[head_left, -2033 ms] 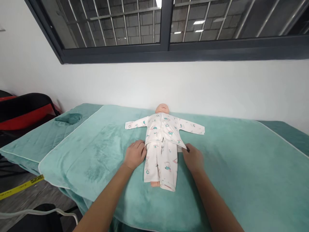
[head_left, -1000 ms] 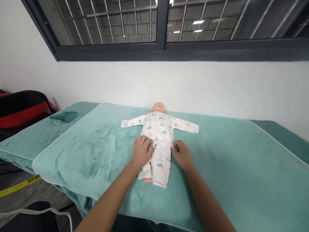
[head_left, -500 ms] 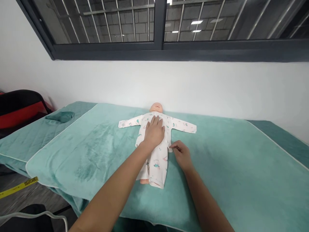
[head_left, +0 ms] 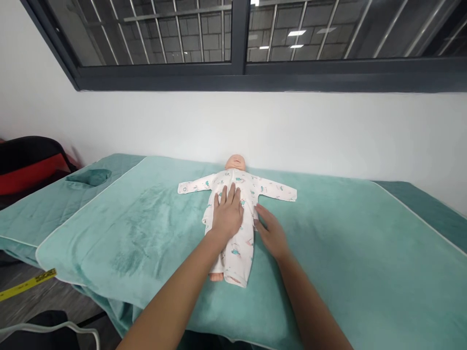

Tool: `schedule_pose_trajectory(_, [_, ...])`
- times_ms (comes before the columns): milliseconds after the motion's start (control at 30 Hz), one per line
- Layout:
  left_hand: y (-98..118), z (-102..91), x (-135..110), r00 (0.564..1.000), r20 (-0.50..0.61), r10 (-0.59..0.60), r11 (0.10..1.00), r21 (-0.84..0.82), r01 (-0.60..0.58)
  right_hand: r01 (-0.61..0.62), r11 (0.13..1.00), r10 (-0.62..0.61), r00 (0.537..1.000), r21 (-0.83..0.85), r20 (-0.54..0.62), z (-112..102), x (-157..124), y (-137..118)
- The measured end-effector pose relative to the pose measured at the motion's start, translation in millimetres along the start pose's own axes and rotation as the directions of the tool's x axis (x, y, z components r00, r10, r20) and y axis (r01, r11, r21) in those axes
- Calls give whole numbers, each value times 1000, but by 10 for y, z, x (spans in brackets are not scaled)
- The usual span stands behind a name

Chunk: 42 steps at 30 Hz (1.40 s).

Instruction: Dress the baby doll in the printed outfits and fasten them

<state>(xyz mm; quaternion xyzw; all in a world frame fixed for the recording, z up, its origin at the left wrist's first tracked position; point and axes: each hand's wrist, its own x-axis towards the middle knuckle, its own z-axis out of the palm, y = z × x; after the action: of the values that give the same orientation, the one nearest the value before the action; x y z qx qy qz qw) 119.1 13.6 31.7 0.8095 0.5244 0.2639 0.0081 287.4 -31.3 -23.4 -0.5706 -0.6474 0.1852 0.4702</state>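
Left hand [head_left: 228, 212] has slid back from chest to belly of the doll [head_left: 233, 214].
Both grips flat, holding nothing; right hand [head_left: 270, 232] beside its hip, doll lying lengthwise away.

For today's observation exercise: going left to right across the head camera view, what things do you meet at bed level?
Black and red bag → small green pillow → left hand flat on the doll → right hand → bare teal blanket.

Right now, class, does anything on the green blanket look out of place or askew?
One thing: only one bare foot of the baby doll pokes from the printed pyjamas; the other leg end lies flat. The left hand rests flat on the doll's belly, the right hand beside its hip. The green blanket lies smooth.
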Motion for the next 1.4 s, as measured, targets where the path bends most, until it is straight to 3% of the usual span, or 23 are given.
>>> schedule_pose_trajectory(267, [-6,-101,-190,1000,6,-28,989,-142,29,-45,999,45,999,-3,-3,-12,-1,-14])
schedule_pose_trajectory(433, [-240,-135,-353,955,-72,-287,891,-386,239,-82,997,82,996,0,-43,-41,-6,-30])
schedule_pose_trajectory(567, [-424,-133,-523,910,30,-413,767,-527,365,-106,994,106,993,4,-59,-52,-6,-53])
schedule_pose_trajectory(733, [-520,-150,-646,910,-2,-414,788,-501,357,-108,994,109,992,16,-58,-54,2,-56])
schedule_pose_trajectory(867, [-572,-146,-615,853,-28,-522,770,-446,456,-111,994,112,992,21,-61,-53,-2,-45])
schedule_pose_trajectory(933, [-600,-141,-554,829,-53,-556,731,-505,458,-111,994,112,992,22,-60,-53,-3,-40])
schedule_pose_trajectory(1000, [-625,-132,-472,847,-78,-527,702,-601,382,-111,994,112,992,22,-59,-55,-2,-38])
schedule_pose_trajectory(1133, [-663,-89,-326,933,-51,-357,693,-684,228,-117,993,118,992,21,-55,-59,2,-36])
schedule_pose_trajectory(1400, [-734,7,-311,922,46,-385,644,-702,304,-130,991,131,990,23,-47,-59,-3,-26])
